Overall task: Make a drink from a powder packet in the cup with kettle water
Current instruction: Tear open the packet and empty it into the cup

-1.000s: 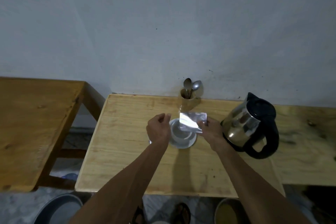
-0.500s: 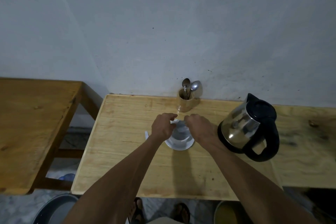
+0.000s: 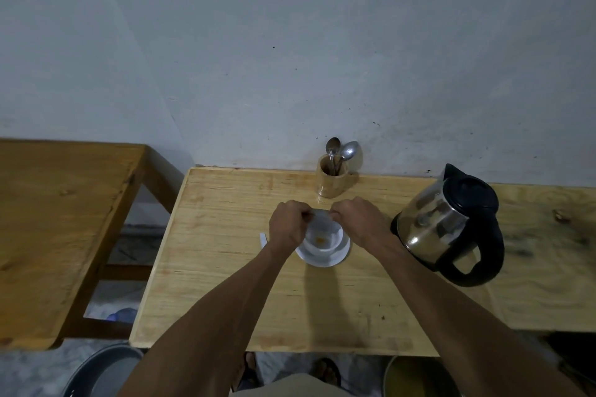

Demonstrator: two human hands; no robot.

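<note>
Fingers: left hand (image 3: 288, 226) and right hand (image 3: 358, 222), fingertips curled and pinching opposite ends of a pale silvery powder packet (image 3: 320, 217).
Packet: held directly over the white round cup (image 3: 322, 243); a speck of orange powder (image 3: 320, 239) lies on the cup's floor.
Cup: seated on a white saucer (image 3: 327, 260), mid light wooden table (image 3: 225, 255).
9 o'clock of cup: small white strip (image 3: 263, 238), lying flat.
12 o'clock: tan wooden holder (image 3: 333, 179), two metal spoons (image 3: 349, 150), by the wall.
3 o'clock: steel kettle (image 3: 448, 226), black lid and handle.
</note>
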